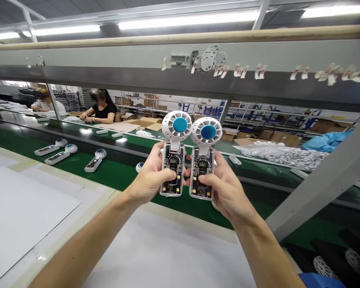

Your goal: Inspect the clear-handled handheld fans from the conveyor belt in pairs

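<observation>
My left hand (151, 176) is wrapped round a handheld fan (173, 160) with a white round head, a blue centre and a clear handle showing a dark circuit board. A matching fan (202, 164) is gripped in my right hand (228, 184). Both fans stand upright side by side above the green conveyor belt, their heads touching or nearly so. Each thumb presses on the middle of its handle, below a small display with digits. My other fingers are mostly hidden behind the handles.
Several similar fans (93, 161) lie on the green belt (120, 176) to the left. White sheets (27, 216) cover the near table. A slanted grey post (324, 192) stands at right. Beyond the belt are bagged white parts (285, 156) and a seated person in black (100, 108).
</observation>
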`<state>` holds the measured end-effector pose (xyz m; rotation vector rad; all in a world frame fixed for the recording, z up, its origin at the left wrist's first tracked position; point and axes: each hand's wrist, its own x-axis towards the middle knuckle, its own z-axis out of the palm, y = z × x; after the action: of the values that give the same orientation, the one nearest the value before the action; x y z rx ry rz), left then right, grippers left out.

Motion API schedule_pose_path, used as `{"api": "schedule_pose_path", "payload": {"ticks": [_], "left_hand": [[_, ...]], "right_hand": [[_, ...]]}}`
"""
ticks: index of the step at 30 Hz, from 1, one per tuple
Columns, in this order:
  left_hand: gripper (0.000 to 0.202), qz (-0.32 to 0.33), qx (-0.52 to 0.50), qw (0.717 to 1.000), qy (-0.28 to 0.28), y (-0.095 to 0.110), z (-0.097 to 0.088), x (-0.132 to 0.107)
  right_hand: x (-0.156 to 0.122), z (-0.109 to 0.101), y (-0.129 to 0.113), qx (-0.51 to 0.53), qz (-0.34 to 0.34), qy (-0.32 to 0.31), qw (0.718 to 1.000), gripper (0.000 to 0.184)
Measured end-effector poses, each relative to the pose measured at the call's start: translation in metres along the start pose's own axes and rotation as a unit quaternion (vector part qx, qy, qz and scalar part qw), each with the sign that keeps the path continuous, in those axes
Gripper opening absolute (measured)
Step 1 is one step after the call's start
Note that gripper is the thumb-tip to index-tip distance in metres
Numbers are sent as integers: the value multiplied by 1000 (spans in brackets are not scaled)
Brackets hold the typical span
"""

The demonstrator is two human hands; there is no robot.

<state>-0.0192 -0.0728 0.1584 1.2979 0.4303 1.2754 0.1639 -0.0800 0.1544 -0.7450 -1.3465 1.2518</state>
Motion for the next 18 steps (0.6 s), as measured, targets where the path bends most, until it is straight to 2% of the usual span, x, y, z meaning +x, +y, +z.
{"api": "schedule_pose_path", "payload": {"ticks": [5,18], "left_hand": [[71,3,13,1000,6,3,-3,0],[73,9,-17,1000,16,2,-4,-1]], "right_hand": [[0,0,5,11,-1,10,1000,91],[-3,3,1,19,-18,17,1000,79]]}}
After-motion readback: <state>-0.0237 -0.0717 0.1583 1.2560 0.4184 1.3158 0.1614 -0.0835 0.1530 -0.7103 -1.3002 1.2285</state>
